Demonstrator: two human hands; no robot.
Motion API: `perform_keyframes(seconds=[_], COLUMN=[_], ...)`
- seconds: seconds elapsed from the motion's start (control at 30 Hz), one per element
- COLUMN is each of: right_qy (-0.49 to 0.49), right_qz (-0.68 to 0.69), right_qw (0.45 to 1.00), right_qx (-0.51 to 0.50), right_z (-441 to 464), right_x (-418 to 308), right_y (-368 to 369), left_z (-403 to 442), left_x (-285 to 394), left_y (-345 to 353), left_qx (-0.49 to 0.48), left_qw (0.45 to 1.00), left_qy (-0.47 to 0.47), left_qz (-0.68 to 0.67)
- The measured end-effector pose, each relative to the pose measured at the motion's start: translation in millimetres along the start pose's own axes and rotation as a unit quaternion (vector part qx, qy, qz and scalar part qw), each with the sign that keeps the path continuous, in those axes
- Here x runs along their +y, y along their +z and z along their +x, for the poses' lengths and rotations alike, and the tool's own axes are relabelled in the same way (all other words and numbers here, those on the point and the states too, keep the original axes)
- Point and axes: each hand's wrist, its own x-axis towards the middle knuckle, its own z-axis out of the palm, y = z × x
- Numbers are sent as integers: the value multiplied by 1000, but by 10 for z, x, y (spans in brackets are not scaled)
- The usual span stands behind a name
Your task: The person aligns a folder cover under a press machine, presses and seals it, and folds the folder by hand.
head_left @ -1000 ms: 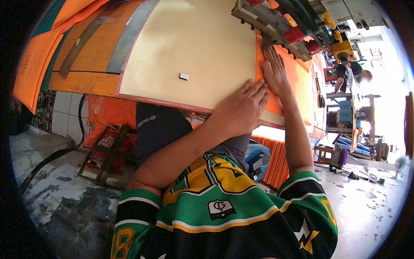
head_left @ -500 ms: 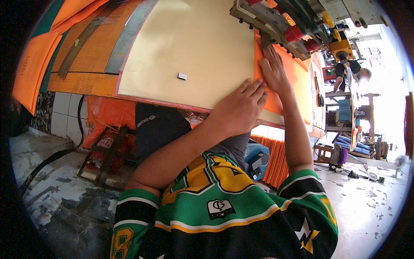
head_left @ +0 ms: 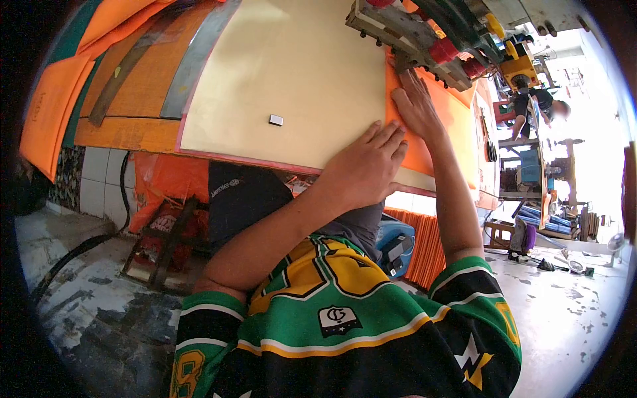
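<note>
My left hand (head_left: 363,167) lies palm down with fingers stretched, at the right edge of a cream-coloured board (head_left: 285,73), fingertips by an orange sheet (head_left: 446,126). My right hand (head_left: 418,109) rests flat on the orange sheet with its fingers extended. Its fingertips reach to the metal bar of a press-like machine (head_left: 424,46) that has red knobs. The bar partly covers the sheet's far end. On the board lies a small white block with a dark side (head_left: 276,120).
Folded orange sheets (head_left: 53,109) hang at the left by the wooden table (head_left: 126,132). Scissors (head_left: 490,142) lie to the right. Below are an orange stack (head_left: 428,249) and a blue container (head_left: 397,245). Another person (head_left: 541,109) sits farther off at the right.
The view has shifted slightly, so the board, block and machine appear a little farther left. Both hands keep nearly the same pose on the sheet and board.
</note>
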Motion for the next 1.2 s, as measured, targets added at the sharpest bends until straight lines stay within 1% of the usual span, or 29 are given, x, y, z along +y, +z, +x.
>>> perform_keyframes(seconds=[0.07,0.13,0.27,0.37,0.43,0.53,0.67,0.87,0.93,1.2], right_qy=[-5,16,9,18,21,0,3,-23,-5,-8], right_qz=[6,6,-11,-3,-14,-21,-13,4,-43,-21], right_qw=[1000,1000,1000,1000,1000,1000,1000,1000,999,999], right_qx=[4,1,15,-9,0,12,5,9,18,28], right_z=[-1,-20,-38,-1,-11,-26,-22,7,-14,-19], right_x=[-17,-36,56,118,99,59,-42,-49,-43,97], right_y=[9,7,70,87,91,81,21,-5,18,97], left_z=[-1,7,5,7,6,6,0,13,6,4], left_x=[0,4,8,9,9,11,5,2,2,12], left_y=[1,-4,-20,-39,-45,-29,-56,-24,-37,-46], left_qx=[2,1,-6,-11,-11,-8,-15,-6,-10,-14], left_qw=[1000,1000,1000,1000,1000,1000,1000,1000,1000,1000], left_qy=[0,-2,1,-1,-1,-4,-4,-10,-5,-7], left_qz=[0,-1,5,2,5,1,3,-15,-9,-10])
